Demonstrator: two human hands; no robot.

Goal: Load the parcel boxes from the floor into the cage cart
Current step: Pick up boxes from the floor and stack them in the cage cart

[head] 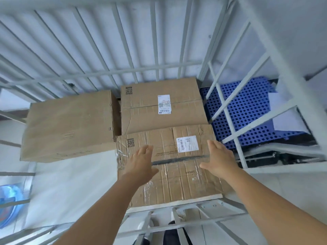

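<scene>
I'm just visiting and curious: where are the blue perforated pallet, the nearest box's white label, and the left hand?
blue perforated pallet [247, 110]: head view, bare perforated top.
white label [187, 144]: head view, label's middle.
left hand [139, 161]: head view, back of hand.

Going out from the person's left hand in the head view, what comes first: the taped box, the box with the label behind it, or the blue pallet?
1. Taped box: right under the left hand.
2. Labelled box: just behind, deeper in the cart.
3. Blue pallet: farthest, off to the right outside the bars.
</scene>
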